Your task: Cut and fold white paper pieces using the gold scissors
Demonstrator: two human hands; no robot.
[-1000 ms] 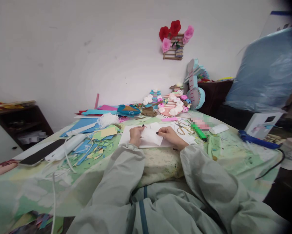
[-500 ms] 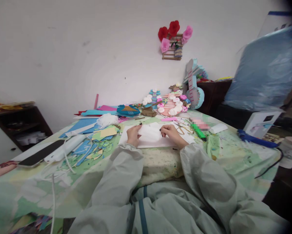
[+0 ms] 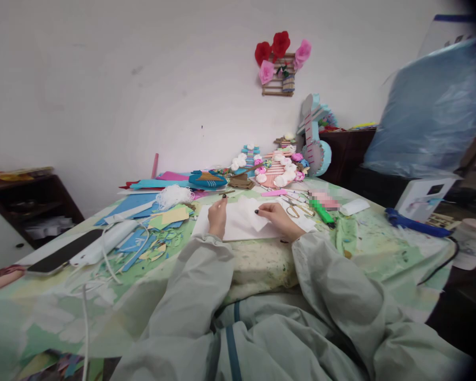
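Note:
A thin white sheet, like tissue paper (image 3: 250, 210), is pinched by one edge in my right hand (image 3: 278, 218). It hangs creased above a larger sheet of white paper (image 3: 234, 233) lying on the table. My left hand (image 3: 217, 216) is upright at the left side of that paper, its fingers stretched upward and apart from the tissue. Just right of my right hand lie gold-handled scissors (image 3: 292, 211) and a pink strip (image 3: 273, 193). A green utility knife (image 3: 322, 212) is farther right.
Paper scraps (image 3: 154, 243), white string (image 3: 174, 197), a phone (image 3: 65, 251) and a white power strip (image 3: 102, 243) with a cable lie to the left. Decorated crafts (image 3: 275, 168) stand at the back. A blue-handled tool (image 3: 416, 222) with a cord lies right.
My left hand has let go of the tissue and turned upright. The tissue now hangs from my right hand alone, which has shifted slightly left. The view has moved a little.

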